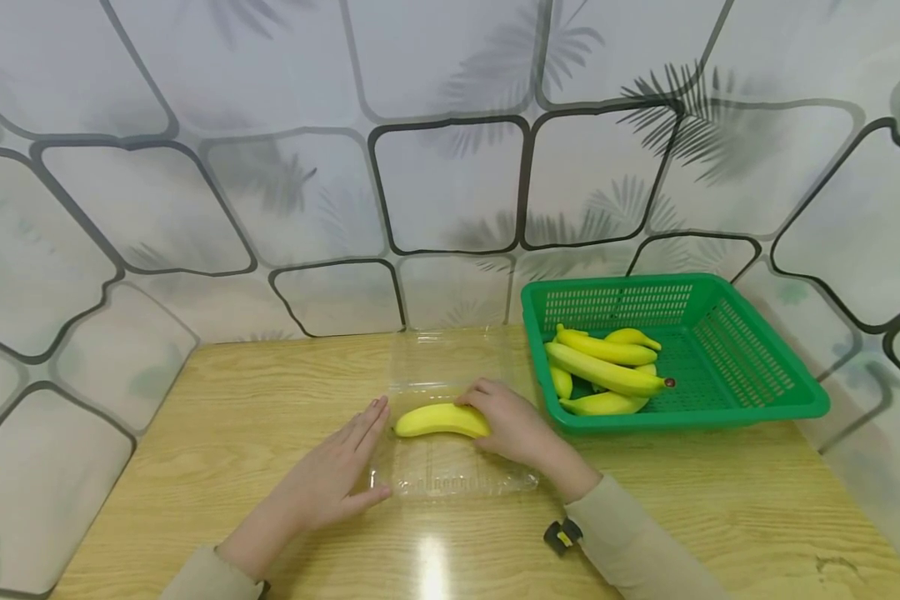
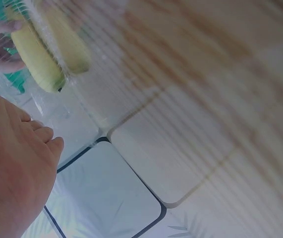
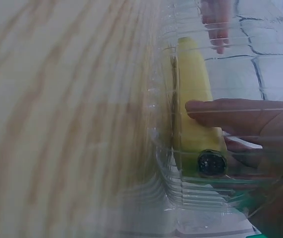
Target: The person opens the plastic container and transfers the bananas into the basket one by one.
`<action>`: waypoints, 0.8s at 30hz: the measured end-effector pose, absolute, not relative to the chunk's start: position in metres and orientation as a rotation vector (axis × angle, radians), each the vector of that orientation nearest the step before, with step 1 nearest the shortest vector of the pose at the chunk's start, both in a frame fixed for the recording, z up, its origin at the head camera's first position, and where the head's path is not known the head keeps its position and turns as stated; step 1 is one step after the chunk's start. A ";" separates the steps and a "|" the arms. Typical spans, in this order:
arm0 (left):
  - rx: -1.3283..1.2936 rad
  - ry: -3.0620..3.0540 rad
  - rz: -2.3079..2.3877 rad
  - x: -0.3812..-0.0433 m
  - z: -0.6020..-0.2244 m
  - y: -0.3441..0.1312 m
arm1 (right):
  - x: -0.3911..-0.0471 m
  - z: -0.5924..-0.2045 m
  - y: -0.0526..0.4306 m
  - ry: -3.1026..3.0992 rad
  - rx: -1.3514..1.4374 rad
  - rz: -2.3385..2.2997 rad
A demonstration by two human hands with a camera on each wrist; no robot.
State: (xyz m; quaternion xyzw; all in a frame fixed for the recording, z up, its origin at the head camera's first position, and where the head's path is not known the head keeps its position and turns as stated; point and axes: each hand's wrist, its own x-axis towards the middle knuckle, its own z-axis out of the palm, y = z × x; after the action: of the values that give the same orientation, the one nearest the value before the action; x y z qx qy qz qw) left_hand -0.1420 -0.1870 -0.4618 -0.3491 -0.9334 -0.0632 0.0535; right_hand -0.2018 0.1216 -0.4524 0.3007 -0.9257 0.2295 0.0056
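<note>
A yellow banana (image 1: 441, 420) lies crosswise within a clear plastic clamshell box (image 1: 457, 482), whose lid is folded back toward the wall. My right hand (image 1: 512, 423) grips the banana's right end. In the right wrist view, the thumb of that hand shows through the clear wall, lying along the banana (image 3: 193, 84) near its dark stem end. Straight-fingered, my left hand (image 1: 335, 467) is held along the box's left side, thumb apart and near the front corner. The left wrist view shows the back of this left hand (image 2: 17, 163) beside the box.
A green plastic basket (image 1: 765, 358) stands at the right, against the back of the wooden table (image 1: 217, 417). Several bananas (image 1: 607, 371) are heaped in its left part. A patterned wall (image 1: 450, 183) closes off the back and sides.
</note>
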 end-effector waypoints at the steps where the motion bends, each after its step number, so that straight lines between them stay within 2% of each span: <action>1: -1.063 -2.831 -0.192 -0.142 -0.462 -0.187 | -0.202 -0.452 0.121 -2.898 0.939 0.716; 24: -1.066 -2.803 -0.162 -0.142 -0.462 -0.187 | -0.203 -0.456 0.122 -2.894 0.887 0.802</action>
State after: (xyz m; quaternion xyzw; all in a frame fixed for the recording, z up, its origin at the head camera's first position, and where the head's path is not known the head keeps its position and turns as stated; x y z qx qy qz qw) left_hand -0.1423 -0.1875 -0.4623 -0.3540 -0.9311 -0.0539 0.0690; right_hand -0.2032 0.1215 -0.4558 0.2833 -0.9242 0.2560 0.0051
